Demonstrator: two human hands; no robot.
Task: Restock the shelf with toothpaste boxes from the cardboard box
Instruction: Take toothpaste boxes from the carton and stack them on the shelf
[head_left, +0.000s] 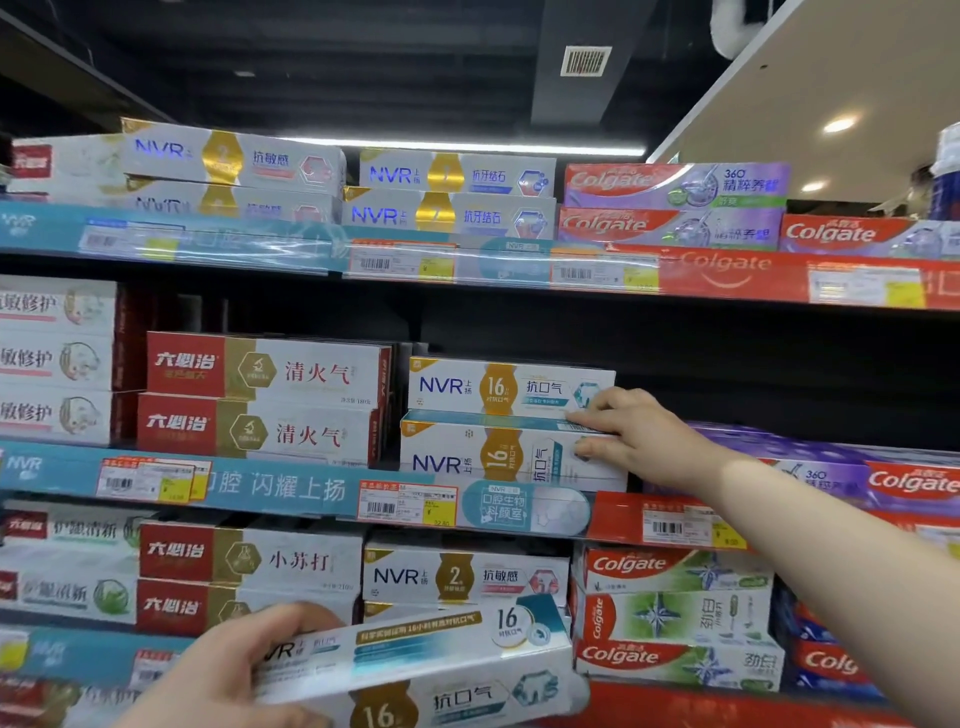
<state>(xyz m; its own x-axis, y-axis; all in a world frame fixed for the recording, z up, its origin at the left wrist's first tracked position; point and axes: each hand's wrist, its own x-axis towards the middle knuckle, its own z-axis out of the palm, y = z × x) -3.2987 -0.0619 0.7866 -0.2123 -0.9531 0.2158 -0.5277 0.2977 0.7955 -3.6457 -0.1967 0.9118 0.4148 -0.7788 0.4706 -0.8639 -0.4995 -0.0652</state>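
Observation:
Two white NVR "16" toothpaste boxes are stacked on the middle shelf (291, 488): an upper box (498, 387) and a lower box (493, 457). My right hand (628, 431) rests on their right ends, forefinger on the upper box, the other fingers against the lower one. At the bottom of the view my left hand (249, 670) grips the left end of a stack of two more NVR "16" boxes (447, 660), held tilted in front of the lower shelf. The cardboard box is out of view.
Red-and-white toothpaste boxes (265, 400) stand left of the NVR stack. Purple Colgate boxes (883, 478) lie to its right, with a dark gap above them. Top shelf (467, 260) and lower shelf carry more NVR and Colgate boxes (675, 613). Price tags line the shelf edges.

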